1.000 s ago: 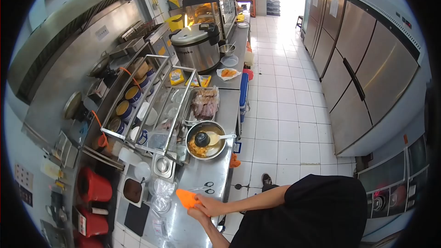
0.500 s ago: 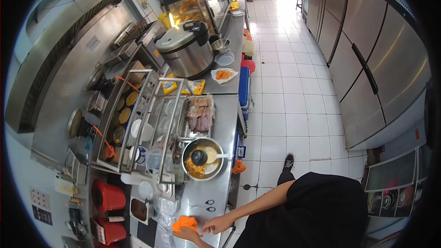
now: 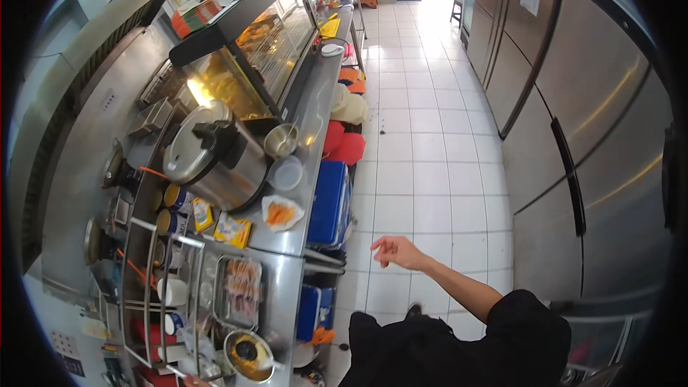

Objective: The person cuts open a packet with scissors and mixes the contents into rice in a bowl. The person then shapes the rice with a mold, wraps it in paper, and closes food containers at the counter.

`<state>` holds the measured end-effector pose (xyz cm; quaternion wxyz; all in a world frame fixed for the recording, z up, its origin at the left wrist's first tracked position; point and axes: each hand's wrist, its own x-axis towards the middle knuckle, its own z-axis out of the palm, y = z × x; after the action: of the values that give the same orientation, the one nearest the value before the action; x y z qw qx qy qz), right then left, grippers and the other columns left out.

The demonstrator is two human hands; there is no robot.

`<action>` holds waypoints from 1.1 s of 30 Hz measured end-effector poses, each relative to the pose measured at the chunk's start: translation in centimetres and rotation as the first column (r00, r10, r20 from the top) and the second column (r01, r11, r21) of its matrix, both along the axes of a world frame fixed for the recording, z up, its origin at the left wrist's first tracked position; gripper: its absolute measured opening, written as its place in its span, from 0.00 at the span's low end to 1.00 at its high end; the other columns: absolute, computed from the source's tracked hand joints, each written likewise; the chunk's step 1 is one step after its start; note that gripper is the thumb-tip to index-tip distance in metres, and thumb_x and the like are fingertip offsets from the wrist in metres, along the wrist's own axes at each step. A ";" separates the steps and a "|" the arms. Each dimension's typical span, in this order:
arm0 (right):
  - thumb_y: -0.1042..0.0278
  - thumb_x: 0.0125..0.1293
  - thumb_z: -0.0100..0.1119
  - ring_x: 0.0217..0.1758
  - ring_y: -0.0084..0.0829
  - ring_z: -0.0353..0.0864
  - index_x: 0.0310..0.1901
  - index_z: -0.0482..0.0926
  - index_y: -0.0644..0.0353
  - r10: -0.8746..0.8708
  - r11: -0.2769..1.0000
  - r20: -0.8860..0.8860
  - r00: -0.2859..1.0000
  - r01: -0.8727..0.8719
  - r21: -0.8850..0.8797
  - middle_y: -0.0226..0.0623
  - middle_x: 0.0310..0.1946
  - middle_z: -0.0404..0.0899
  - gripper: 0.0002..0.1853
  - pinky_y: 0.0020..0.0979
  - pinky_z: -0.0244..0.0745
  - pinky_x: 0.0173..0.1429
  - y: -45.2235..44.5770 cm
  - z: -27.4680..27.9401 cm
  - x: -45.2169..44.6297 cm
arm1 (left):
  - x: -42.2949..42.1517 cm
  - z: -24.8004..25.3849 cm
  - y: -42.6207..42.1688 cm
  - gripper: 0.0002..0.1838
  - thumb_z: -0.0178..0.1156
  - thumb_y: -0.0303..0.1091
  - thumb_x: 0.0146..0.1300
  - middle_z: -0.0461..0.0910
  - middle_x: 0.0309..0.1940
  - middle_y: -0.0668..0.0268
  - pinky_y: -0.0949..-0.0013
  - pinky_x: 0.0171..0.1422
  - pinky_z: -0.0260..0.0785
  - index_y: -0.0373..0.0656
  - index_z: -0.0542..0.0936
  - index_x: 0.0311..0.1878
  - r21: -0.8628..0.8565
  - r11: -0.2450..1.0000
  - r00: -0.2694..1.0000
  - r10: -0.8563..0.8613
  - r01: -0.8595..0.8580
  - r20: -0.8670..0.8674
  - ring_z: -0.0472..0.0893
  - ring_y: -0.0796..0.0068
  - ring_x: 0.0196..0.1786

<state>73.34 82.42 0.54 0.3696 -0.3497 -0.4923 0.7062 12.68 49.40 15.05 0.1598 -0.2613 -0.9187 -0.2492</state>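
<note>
My right hand (image 3: 398, 252) is raised over the tiled floor beside the counter, its fingers loosely curled and apart, with nothing in them. Only a small patch of my left hand (image 3: 195, 381) shows at the bottom edge, near the metal rack (image 3: 168, 301); its fingers and anything in them are hidden. To the right of that patch is a steel bowl (image 3: 249, 355) with yellowish food and a black object inside. A tray of meat (image 3: 239, 292) stands behind the bowl. Farther along are a paper with orange food (image 3: 282, 213) and a clear plastic bowl (image 3: 287, 173).
A large rice cooker (image 3: 215, 158) and a lit glass food warmer (image 3: 251, 50) stand on the left counter. Blue crates (image 3: 330, 204), a red container (image 3: 347, 147) and an orange cloth (image 3: 322, 335) are along its side. Steel refrigerators (image 3: 552, 136) line the right.
The view has moved forward along the counter. My right hand has left the counter and is over the floor. The orange cloth in my left hand has gone out of view.
</note>
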 end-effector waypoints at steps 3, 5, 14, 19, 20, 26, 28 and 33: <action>0.67 0.69 0.65 0.19 0.21 0.74 0.51 0.78 0.66 -0.211 0.977 0.003 0.977 0.211 -0.039 0.32 0.22 0.78 0.14 0.26 0.72 0.26 11.0 1.4 5.0 | 12.0 5.2 13.9 0.20 0.51 0.42 0.75 0.75 0.64 0.53 0.58 0.65 0.70 0.44 0.78 0.64 0.277 0.862 0.867 -0.475 0.425 0.149 0.78 0.59 0.58; 0.64 0.70 0.64 0.14 0.21 0.71 0.50 0.79 0.66 -0.362 0.923 0.018 0.932 0.361 -0.136 0.32 0.19 0.77 0.15 0.26 0.68 0.21 18.9 -0.6 8.5 | 19.8 6.3 24.5 0.26 0.54 0.49 0.70 0.78 0.53 0.56 0.59 0.54 0.74 0.39 0.72 0.62 0.547 0.718 0.572 -0.686 0.430 0.451 0.80 0.63 0.54; 0.41 0.71 0.46 0.32 0.42 0.86 0.32 0.83 0.66 0.078 0.933 0.958 0.275 0.318 -0.167 0.53 0.26 0.83 0.32 0.44 0.80 0.38 28.7 -30.7 34.4 | 39.6 -40.1 66.3 0.22 0.51 0.44 0.70 0.84 0.45 0.49 0.46 0.51 0.77 0.38 0.78 0.58 0.071 0.950 -0.499 0.096 0.305 0.861 0.85 0.51 0.46; 0.61 0.67 0.55 0.58 0.55 0.80 0.63 0.72 0.65 -0.143 0.154 0.680 0.719 0.695 -0.702 0.55 0.60 0.76 0.26 0.53 0.78 0.55 30.3 -24.9 36.8 | 54.6 -46.9 82.1 0.23 0.61 0.39 0.58 0.85 0.51 0.56 0.48 0.62 0.73 0.45 0.84 0.57 -0.117 0.112 0.013 0.667 0.987 0.745 0.81 0.58 0.57; 0.58 0.69 0.53 0.58 0.49 0.80 0.62 0.75 0.63 -0.097 0.497 0.631 0.770 0.587 -0.639 0.51 0.60 0.76 0.24 0.51 0.77 0.56 32.8 -24.7 37.3 | 56.2 -47.7 85.4 0.25 0.59 0.36 0.55 0.85 0.52 0.55 0.49 0.64 0.72 0.44 0.83 0.59 -0.082 -0.058 0.100 0.626 0.995 0.774 0.81 0.57 0.58; 0.53 0.73 0.48 0.52 0.36 0.81 0.57 0.79 0.58 -0.174 0.557 0.573 0.801 0.560 -0.614 0.41 0.52 0.81 0.21 0.43 0.75 0.56 56.3 -28.4 45.1 | 64.1 -43.7 114.4 0.20 0.56 0.36 0.58 0.86 0.39 0.60 0.60 0.33 0.75 0.47 0.84 0.53 -0.099 0.278 0.108 -0.021 0.955 0.994 0.83 0.67 0.35; 0.54 0.71 0.51 0.56 0.40 0.81 0.57 0.78 0.58 -0.138 0.423 0.486 0.863 0.495 -0.759 0.44 0.51 0.83 0.21 0.44 0.76 0.53 69.4 -24.8 52.4 | 66.3 -45.8 122.9 0.21 0.57 0.40 0.59 0.83 0.35 0.65 0.64 0.22 0.67 0.47 0.82 0.55 -0.075 0.488 0.091 -0.010 0.870 0.996 0.79 0.73 0.25; 0.54 0.67 0.55 0.24 0.29 0.79 0.42 0.81 0.58 0.004 0.821 0.857 0.515 0.488 -0.297 0.36 0.29 0.81 0.15 0.33 0.69 0.21 103.9 -25.4 68.5 | 73.2 -37.8 143.8 0.23 0.52 0.47 0.67 0.84 0.48 0.62 0.57 0.41 0.75 0.45 0.78 0.60 -0.038 0.398 0.045 -0.009 0.917 0.999 0.84 0.67 0.43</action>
<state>141.88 186.31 -24.87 0.0870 -0.7909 -0.3469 0.4967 85.84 193.20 -22.73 -0.6303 -0.4285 -0.6473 -0.0003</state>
